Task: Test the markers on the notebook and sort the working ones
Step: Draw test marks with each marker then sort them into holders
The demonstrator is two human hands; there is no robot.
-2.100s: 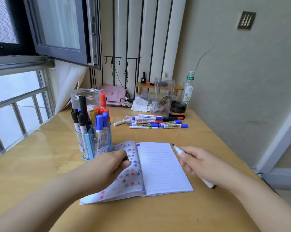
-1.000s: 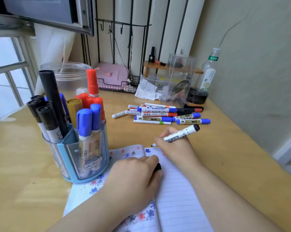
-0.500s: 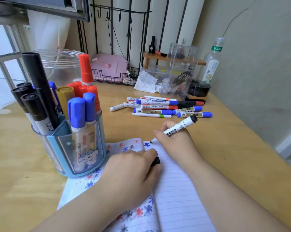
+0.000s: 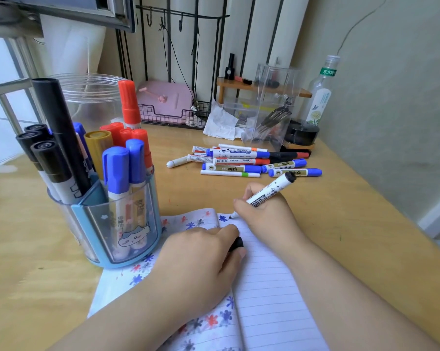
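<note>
An open lined notebook (image 4: 272, 295) with a flower-print cover lies at the desk's near edge. My right hand (image 4: 267, 214) grips a white marker with a black end (image 4: 270, 190), its tip touching the top of the lined page. My left hand (image 4: 201, 259) presses down on the notebook's left side and pinches a black cap (image 4: 236, 243) against the page. A blue pen holder (image 4: 112, 216) full of black, blue, red and yellow markers stands to the left. Several loose markers (image 4: 244, 162) lie in a pile farther back on the desk.
Behind the holder stands a clear round jar (image 4: 92, 97). At the back are a pink box in a wire basket (image 4: 165, 102), crumpled tissue, a clear acrylic box (image 4: 272, 105), a black tape roll and a plastic bottle (image 4: 320, 95). The wall runs along the right.
My right hand brought the uncapped marker from the right of the notebook to the top of the page. The view moved closer and lower. My left hand stays on the notebook.
</note>
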